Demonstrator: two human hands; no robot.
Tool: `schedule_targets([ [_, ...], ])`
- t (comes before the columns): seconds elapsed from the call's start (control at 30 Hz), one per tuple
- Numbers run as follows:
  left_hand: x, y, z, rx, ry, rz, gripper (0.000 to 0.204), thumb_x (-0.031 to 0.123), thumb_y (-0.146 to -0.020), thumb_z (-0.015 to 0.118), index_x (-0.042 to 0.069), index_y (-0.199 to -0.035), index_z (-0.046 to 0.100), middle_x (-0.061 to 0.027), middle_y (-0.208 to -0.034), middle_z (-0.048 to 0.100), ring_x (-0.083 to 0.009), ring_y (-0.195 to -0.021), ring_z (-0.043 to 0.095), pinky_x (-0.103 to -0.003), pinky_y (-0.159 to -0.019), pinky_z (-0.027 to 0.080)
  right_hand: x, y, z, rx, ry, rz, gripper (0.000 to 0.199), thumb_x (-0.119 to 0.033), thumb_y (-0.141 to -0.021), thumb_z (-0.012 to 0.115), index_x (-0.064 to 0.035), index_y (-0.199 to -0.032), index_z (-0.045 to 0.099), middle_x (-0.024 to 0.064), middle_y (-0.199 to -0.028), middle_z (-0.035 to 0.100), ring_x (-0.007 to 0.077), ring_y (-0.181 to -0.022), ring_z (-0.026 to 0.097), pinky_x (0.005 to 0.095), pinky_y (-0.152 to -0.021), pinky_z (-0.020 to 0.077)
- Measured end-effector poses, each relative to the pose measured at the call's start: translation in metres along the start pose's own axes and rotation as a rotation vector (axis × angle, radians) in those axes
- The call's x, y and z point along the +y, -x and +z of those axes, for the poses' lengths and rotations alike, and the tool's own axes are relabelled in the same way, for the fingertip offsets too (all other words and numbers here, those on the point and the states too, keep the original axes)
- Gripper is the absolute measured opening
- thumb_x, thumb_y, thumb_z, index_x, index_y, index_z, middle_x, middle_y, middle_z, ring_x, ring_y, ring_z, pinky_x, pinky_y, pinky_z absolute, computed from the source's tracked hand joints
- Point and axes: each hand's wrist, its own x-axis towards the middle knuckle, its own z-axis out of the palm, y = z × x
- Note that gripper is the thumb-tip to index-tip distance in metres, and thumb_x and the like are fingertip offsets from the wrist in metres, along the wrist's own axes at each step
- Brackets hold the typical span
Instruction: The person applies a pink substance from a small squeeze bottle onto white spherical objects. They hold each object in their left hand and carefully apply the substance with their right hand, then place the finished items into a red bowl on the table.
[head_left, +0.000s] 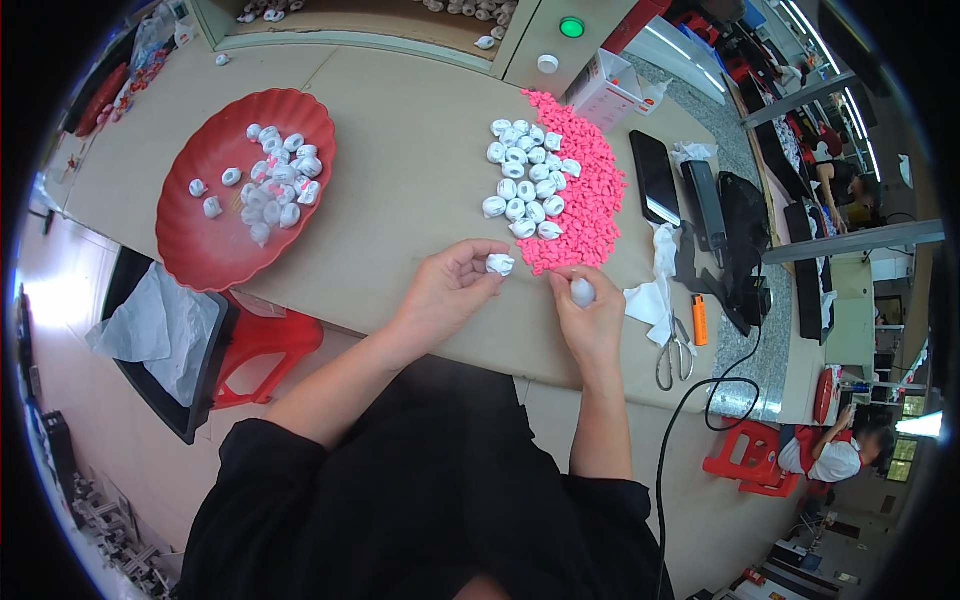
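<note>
Black clothing fills the lower middle of the head view, closest to the lens, with both bare forearms reaching up from it over the table. From where I watch, the left hand has a narrow grip, thumb and fingers pinching a small white piece just above the table's near side. I see the right hand close by, its grip curled around a whitish rounded object; I can't tell whether its fingertips pinch anything more. Just beyond the hands, white pieces sit grouped against a spread of small pink pieces. Off to my left, a red scalloped dish holds more white pieces. On the right I make out a black phone, crumpled white tissue, an orange lighter and scissors, all near the spread.
</note>
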Motion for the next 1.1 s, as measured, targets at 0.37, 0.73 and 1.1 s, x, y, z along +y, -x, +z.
schedule_targets([
  [0.37, 0.0, 0.0, 0.004, -0.159, -0.003, 0.02, 0.03, -0.001, -0.087, 0.049, -0.003, -0.116, 0.049, -0.0076, -0.1, 0.057, -0.0107, -0.09, 0.057, -0.024, -0.078, 0.048, -0.019, 0.016, 0.019, -0.128, -0.751, 0.273, 0.011, -0.003, -0.079, 0.064, -0.0011, -0.088, 0.056, 0.0048, -0.074, 0.062, 0.0058, -0.064, 0.055, 0.0174, -0.054, 0.0426],
  [0.73, 0.002, 0.001, 0.002, -0.201, -0.084, -0.018, 0.028, -0.001, -0.088, 0.047, -0.004, -0.116, 0.048, -0.0082, -0.105, 0.056, -0.0107, -0.092, 0.055, -0.024, -0.075, 0.046, -0.021, 0.015, 0.023, -0.11, -0.671, 0.276, 0.015, -0.003, -0.08, 0.063, 0.0002, -0.089, 0.052, 0.0061, -0.077, 0.06, 0.0102, -0.07, 0.06, 0.0218, -0.064, 0.0481],
  [1.1, 0.003, 0.001, 0.0, -0.139, -0.13, 0.023, 0.025, 0.0, -0.087, 0.048, -0.003, -0.112, 0.053, -0.0065, -0.099, 0.059, -0.0098, -0.085, 0.056, -0.024, -0.073, 0.047, -0.027, 0.011, 0.03, -0.095, -0.633, 0.277, 0.014, -0.003, -0.079, 0.064, 0.0034, -0.09, 0.056, 0.0087, -0.08, 0.062, 0.011, -0.071, 0.06, 0.0226, -0.064, 0.048],
])
